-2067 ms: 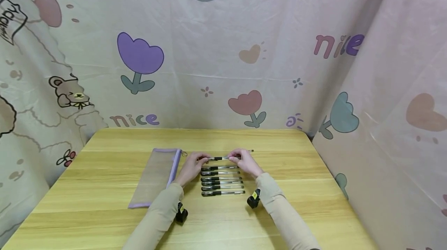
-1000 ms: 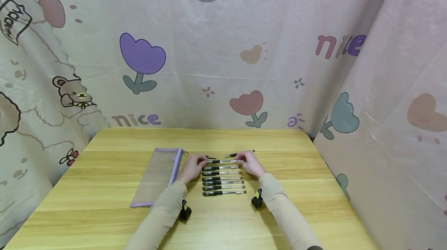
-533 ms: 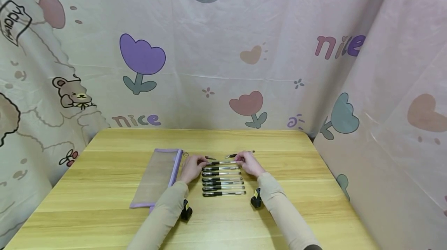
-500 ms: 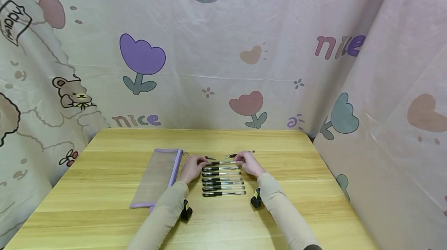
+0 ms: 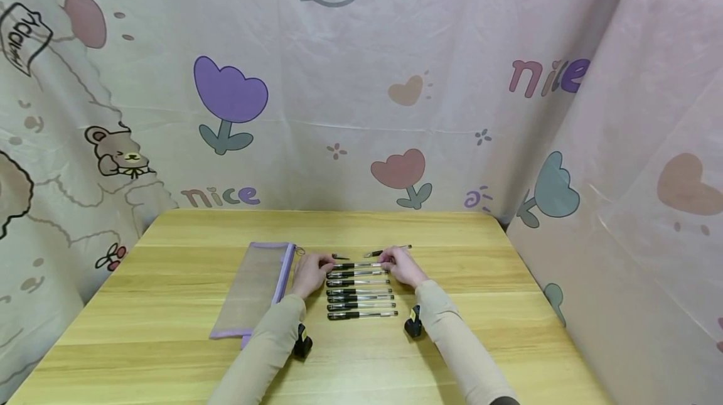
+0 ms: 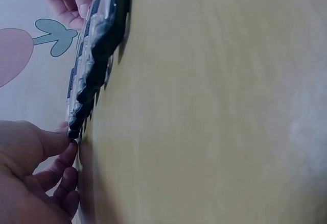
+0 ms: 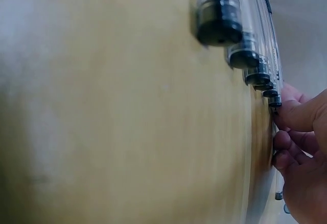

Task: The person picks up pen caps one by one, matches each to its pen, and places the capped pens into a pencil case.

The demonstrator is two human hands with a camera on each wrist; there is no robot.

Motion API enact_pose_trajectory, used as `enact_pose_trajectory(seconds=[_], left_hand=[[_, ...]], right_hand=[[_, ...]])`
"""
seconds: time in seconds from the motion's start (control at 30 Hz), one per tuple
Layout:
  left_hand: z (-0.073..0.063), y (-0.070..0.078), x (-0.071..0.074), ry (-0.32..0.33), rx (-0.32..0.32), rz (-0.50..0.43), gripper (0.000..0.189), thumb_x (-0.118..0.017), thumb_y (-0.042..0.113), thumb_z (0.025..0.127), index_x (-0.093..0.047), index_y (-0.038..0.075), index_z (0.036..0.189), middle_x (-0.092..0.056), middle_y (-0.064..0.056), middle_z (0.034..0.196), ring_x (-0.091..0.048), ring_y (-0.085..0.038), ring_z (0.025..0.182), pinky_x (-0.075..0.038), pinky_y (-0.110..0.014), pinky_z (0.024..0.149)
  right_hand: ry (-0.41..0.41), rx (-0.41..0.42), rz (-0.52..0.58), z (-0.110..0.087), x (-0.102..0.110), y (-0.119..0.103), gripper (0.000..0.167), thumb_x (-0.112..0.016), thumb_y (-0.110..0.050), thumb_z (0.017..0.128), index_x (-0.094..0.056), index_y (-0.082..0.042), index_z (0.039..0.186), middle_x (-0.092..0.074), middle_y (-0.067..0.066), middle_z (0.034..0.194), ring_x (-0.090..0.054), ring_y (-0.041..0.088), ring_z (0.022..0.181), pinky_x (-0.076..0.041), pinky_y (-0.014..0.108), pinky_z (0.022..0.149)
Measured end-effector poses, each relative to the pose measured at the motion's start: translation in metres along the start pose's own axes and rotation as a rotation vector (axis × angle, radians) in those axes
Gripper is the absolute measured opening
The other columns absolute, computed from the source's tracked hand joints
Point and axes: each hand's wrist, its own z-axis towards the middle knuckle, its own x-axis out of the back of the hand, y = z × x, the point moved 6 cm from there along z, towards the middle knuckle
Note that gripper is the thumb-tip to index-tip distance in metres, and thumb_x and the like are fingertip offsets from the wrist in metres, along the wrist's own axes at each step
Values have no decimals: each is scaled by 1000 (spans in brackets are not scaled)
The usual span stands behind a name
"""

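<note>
In the head view a clear-barrelled gel pen [image 5: 361, 265] with a black cap and grip lies crosswise at the far end of a column of similar pens. My left hand [image 5: 309, 273] pinches its capped end between thumb and fingers. At the other end my right hand [image 5: 402, 265] pinches the barrel's tip. Just nearer, several capped pens [image 5: 361, 314] lie roughly parallel, caps to the left. The left wrist view shows my left thumb and fingertips [image 6: 71, 150] at the cap end of the row. In the right wrist view my right thumb [image 7: 299, 116] is beside the black end plugs [image 7: 219, 22].
Behind the held pen lie a loose black cap [image 5: 340, 257] and an uncapped pen [image 5: 375, 253], partly hidden by the right hand. A mesh zip pouch [image 5: 243, 298] with purple trim lies flat to the left. Printed curtains [image 5: 339, 97] stand behind the wooden table [image 5: 480, 329].
Both hands have brought the held pen nearer, down against the row of pens. The loose cap and the uncapped pen behind it have come into view. Over the last half second little moves.
</note>
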Motion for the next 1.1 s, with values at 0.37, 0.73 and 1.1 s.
enact_pose_trajectory(seconds=[0.37, 0.73, 1.1], left_hand=[[-1, -1, 0, 1, -14, -1, 12, -67, 11, 96, -77, 9, 101, -77, -10, 104, -66, -32, 104, -44, -53, 98], [-2, 2, 1, 9, -11, -12, 12, -67, 10, 95, -77, 7, 101, -77, -11, 103, -67, -33, 105, -42, -56, 102], [-2, 3, 1, 11, -14, -15, 12, -67, 10, 95, -77, 6, 101, -77, -12, 103, -67, -34, 105, -42, -56, 101]], right_hand=[[2, -4, -5, 0, 0, 0, 8, -67, 1, 92, -72, -6, 91, -67, 9, 91, -58, 16, 87, -50, 37, 84], [6, 3, -22, 1, -3, 4, 8, -68, 1, 91, -72, -6, 92, -66, 7, 92, -56, 14, 85, -49, 30, 79], [12, -6, -14, 1, -2, 3, 9, -67, 2, 91, -73, -6, 93, -66, 7, 92, -56, 15, 86, -49, 33, 80]])
